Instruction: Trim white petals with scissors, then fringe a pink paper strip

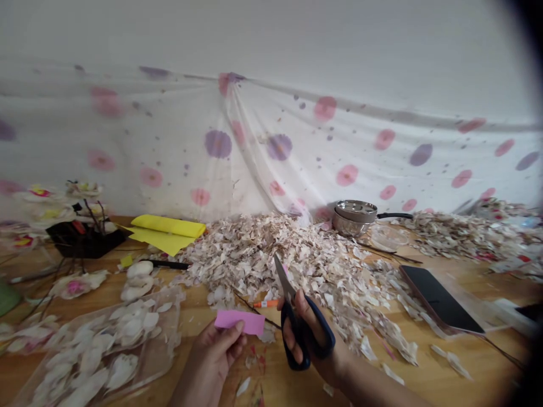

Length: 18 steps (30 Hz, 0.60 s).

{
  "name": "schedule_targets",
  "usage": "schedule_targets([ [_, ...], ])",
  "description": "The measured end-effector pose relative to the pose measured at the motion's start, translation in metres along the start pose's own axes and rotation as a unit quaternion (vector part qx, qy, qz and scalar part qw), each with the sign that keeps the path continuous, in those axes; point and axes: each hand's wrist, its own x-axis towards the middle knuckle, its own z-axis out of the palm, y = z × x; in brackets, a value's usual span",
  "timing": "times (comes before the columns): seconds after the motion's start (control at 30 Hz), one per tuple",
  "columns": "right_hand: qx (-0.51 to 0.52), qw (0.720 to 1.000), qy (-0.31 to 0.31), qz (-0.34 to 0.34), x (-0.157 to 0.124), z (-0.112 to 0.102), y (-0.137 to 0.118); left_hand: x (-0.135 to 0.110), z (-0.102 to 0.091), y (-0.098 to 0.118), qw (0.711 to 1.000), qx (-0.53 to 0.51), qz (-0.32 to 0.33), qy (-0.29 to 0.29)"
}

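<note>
A pale wall (271,34) rises behind a white sheet (169,147) printed with pink and purple flowers. Along the far side of the desk (449,393) spreads a large heap of dry, pale flakes (271,243), with a metal pan (353,227) at its right edge, a clear round dish (388,238) just beside it and a second heap (458,233) farther right. A dark-screened phone (441,299) lies on the right. On the left, a folded yellow sheet (167,232) sits near a black planter (87,240) of whitish flowers; nearer, a clear tray (159,345) holds loose white petals (99,350). An orange pen (266,303) lies near the middle.
</note>
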Motion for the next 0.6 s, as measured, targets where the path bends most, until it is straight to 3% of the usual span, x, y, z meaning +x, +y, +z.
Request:
schedule_targets([
  [0.17, -0.004, 0.999, -0.031, 0.028, 0.002, -0.006, -0.005, 0.000, -0.001, 0.001, 1.000, 0.003, 0.011, -0.019],
  [0.27, -0.005, 0.996, -0.079, 0.042, 0.002, -0.010, -0.005, 0.002, -0.003, 0.000, 1.000, 0.010, 0.017, -0.021],
  [0.37, -0.047, 0.991, -0.126, 0.003, 0.000, -0.010, -0.010, 0.004, -0.005, -0.001, 0.999, 0.011, 0.026, -0.027],
  [0.47, -0.185, 0.978, -0.093, -0.022, -0.004, -0.008, -0.014, 0.005, -0.005, 0.001, 0.999, 0.003, 0.037, -0.033],
  [0.6, -0.257, 0.962, -0.074, 0.056, -0.013, -0.003, -0.009, 0.003, -0.005, 0.006, 0.997, 0.002, 0.058, -0.044],
])
